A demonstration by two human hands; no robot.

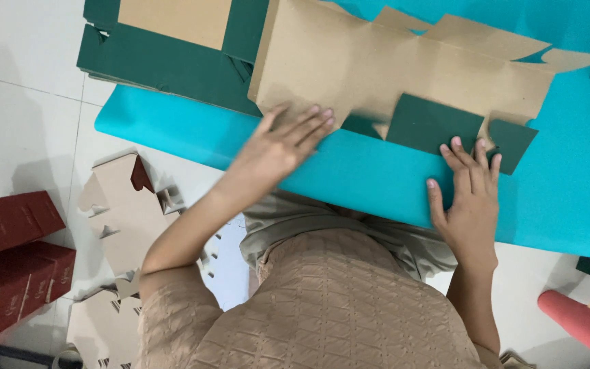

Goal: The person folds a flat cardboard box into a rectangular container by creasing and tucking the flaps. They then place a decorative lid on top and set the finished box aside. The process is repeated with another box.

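A flat brown die-cut cardboard blank (377, 65) with dark green flaps lies on a turquoise mat (349, 171). My left hand (281, 143) lies flat with its fingers spread on the blank's near left edge. Pressing flat on the mat, my right hand (469, 195) has its fingertips at a folded-over dark green flap (435, 123). A second small green flap (513, 143) sticks out just right of those fingers. Neither hand grips anything.
A stack of dark green and brown blanks (172, 48) lies at the mat's far left. Pale die-cut card pieces (121, 205) lie on the white tiled floor at left, next to dark red boxes (11, 253). A pink object (582, 324) shows at lower right.
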